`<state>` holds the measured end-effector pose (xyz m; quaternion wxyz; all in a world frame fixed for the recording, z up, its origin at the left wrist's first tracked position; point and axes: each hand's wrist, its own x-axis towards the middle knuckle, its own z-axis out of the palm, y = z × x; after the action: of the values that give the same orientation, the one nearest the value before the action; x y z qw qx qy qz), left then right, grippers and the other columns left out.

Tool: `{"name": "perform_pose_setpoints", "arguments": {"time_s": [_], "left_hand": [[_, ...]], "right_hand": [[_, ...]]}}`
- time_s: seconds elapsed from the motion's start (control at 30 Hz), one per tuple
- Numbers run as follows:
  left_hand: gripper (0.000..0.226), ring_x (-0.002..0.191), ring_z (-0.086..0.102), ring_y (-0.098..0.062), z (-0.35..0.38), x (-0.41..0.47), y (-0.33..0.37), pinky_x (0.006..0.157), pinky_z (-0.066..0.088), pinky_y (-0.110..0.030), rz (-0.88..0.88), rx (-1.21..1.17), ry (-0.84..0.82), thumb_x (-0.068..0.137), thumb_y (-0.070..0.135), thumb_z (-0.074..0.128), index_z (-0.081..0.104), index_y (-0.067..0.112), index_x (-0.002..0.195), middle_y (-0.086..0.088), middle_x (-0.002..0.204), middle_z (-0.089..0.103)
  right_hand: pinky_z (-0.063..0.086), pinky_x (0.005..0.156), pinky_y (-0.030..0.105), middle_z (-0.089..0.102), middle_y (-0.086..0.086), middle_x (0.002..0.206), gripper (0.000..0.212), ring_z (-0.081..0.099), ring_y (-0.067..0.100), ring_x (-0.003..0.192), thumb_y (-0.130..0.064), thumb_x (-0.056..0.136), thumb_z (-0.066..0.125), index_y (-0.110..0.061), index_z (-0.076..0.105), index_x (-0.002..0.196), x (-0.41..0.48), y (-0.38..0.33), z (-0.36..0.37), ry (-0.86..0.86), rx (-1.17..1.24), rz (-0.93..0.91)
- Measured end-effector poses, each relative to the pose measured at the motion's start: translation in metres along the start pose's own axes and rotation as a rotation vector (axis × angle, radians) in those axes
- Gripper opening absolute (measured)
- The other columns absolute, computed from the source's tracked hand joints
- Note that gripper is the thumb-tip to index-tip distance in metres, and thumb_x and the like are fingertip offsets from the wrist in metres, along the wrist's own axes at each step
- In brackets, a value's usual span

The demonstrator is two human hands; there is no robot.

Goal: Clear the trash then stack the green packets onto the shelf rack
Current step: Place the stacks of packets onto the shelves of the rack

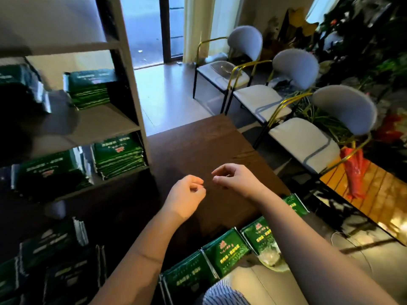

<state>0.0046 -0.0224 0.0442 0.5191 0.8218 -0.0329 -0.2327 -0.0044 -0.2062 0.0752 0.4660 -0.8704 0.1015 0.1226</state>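
With the left hand (pixel 187 194) and right hand (pixel 234 178) curled fingertip-to-fingertip above mid-counter (pixel 198 146), any pinched item indiscernible, the green packets (pixel 226 252) lie in a row along the near edge, beneath the right forearm, and the shelf rack (pixel 105 126) adjoins the left edge.

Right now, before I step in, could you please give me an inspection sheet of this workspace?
Surface: dark wooden table, right of the shelf rack.
Job's things: green packets in a row along the table's near edge; more stacked on the shelf rack.
Clutter: clear plastic wrapper lying on that row; red bag hanging at right.
Hands: left hand and right hand close together above the table, fingers curled; whether they pinch anything cannot be told.
Cables: possibly a thin pale cord on the floor at right.
Surroundings: three chairs, plants, glass door.
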Motion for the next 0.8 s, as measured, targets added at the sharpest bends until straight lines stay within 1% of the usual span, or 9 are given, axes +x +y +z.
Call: {"name": "perform_pose_setpoints", "arguments": {"time_s": [0.1, 0.2, 0.33, 0.4, 0.47, 0.57, 0.63, 0.73, 0.8], "left_hand": [[0.027, 0.091, 0.065, -0.009, 0.049, 0.016, 0.009, 0.074, 0.049, -0.019, -0.041, 0.06, -0.096, 0.094, 0.02, 0.063, 0.063, 0.019, 0.12, 0.004, 0.102, 0.069], [0.035, 0.093, 0.061, -0.006, 0.105, 0.038, 0.021, 0.066, 0.045, -0.015, -0.107, 0.145, -0.234, 0.095, 0.024, 0.064, 0.056, 0.02, 0.128, 0.002, 0.118, 0.064], [0.059, 0.11, 0.059, -0.016, 0.17, 0.062, 0.024, 0.09, 0.05, -0.027, -0.181, 0.29, -0.38, 0.091, 0.029, 0.071, 0.043, 0.018, 0.141, -0.006, 0.138, 0.053], [0.071, 0.115, 0.057, -0.018, 0.198, 0.071, 0.027, 0.092, 0.051, -0.028, -0.192, 0.373, -0.435, 0.089, 0.034, 0.072, 0.035, 0.019, 0.147, -0.007, 0.142, 0.048], [0.081, 0.118, 0.055, -0.019, 0.226, 0.081, 0.03, 0.091, 0.052, -0.029, -0.208, 0.435, -0.467, 0.086, 0.038, 0.075, 0.029, 0.02, 0.15, -0.007, 0.145, 0.045], [0.096, 0.132, 0.044, -0.028, 0.259, 0.092, 0.03, 0.106, 0.046, -0.042, -0.233, 0.541, -0.533, 0.08, 0.045, 0.079, 0.023, 0.019, 0.153, -0.01, 0.149, 0.038], [0.098, 0.133, 0.041, -0.03, 0.277, 0.098, 0.031, 0.107, 0.044, -0.043, -0.229, 0.619, -0.56, 0.079, 0.046, 0.08, 0.023, 0.018, 0.153, -0.012, 0.147, 0.038], [0.095, 0.128, 0.042, -0.03, 0.292, 0.103, 0.033, 0.103, 0.046, -0.043, -0.211, 0.7, -0.53, 0.077, 0.041, 0.081, 0.027, 0.016, 0.15, -0.012, 0.14, 0.038], [0.092, 0.127, 0.042, -0.03, 0.299, 0.106, 0.032, 0.103, 0.047, -0.043, -0.23, 0.71, -0.528, 0.076, 0.035, 0.083, 0.029, 0.014, 0.148, -0.012, 0.138, 0.038]], "right_hand": [[0.055, 0.083, 0.03, 0.073, 0.007, 0.1, 0.018, 0.067, 0.013, 0.087, -0.014, 0.087, 0.073, -0.011, 0.073, 0.105, 0.0, 0.055, -0.039, 0.125, 0.004, 0.117], [0.052, 0.091, 0.033, 0.072, 0.012, 0.105, 0.022, 0.066, 0.023, 0.099, -0.01, 0.083, 0.076, -0.01, 0.071, 0.105, -0.001, 0.115, -0.082, 0.217, 0.006, 0.252], [0.046, 0.1, 0.034, 0.058, 0.014, 0.129, 0.05, 0.058, 0.027, 0.119, -0.022, 0.079, 0.081, -0.014, 0.064, 0.125, 0.004, 0.187, -0.128, 0.179, -0.25, 0.37], [0.044, 0.105, 0.038, 0.051, 0.014, 0.139, 0.071, 0.052, 0.028, 0.127, -0.034, 0.075, 0.085, -0.016, 0.054, 0.137, 0.004, 0.214, -0.146, 0.09, -0.296, 0.435], [0.042, 0.109, 0.041, 0.045, 0.013, 0.145, 0.09, 0.048, 0.029, 0.132, -0.041, 0.069, 0.088, -0.017, 0.044, 0.144, 0.003, 0.238, -0.159, -0.016, -0.253, 0.525], [0.045, 0.107, 0.047, 0.044, 0.008, 0.147, 0.109, 0.049, 0.028, 0.13, -0.044, 0.056, 0.094, -0.023, 0.037, 0.147, 0.0, 0.261, -0.168, -0.173, -0.064, 0.679], [0.051, 0.099, 0.049, 0.051, 0.004, 0.139, 0.107, 0.055, 0.025, 0.12, -0.043, 0.05, 0.095, -0.027, 0.041, 0.142, -0.001, 0.274, -0.171, -0.22, 0.017, 0.717], [0.053, 0.098, 0.048, 0.058, 0.003, 0.126, 0.08, 0.059, 0.022, 0.112, -0.024, 0.067, 0.091, -0.023, 0.046, 0.133, 0.003, 0.28, -0.173, -0.244, 0.077, 0.697], [0.051, 0.1, 0.047, 0.059, 0.004, 0.125, 0.076, 0.059, 0.022, 0.112, -0.018, 0.068, 0.09, -0.021, 0.047, 0.131, 0.005, 0.28, -0.173, -0.254, 0.094, 0.687]]}}
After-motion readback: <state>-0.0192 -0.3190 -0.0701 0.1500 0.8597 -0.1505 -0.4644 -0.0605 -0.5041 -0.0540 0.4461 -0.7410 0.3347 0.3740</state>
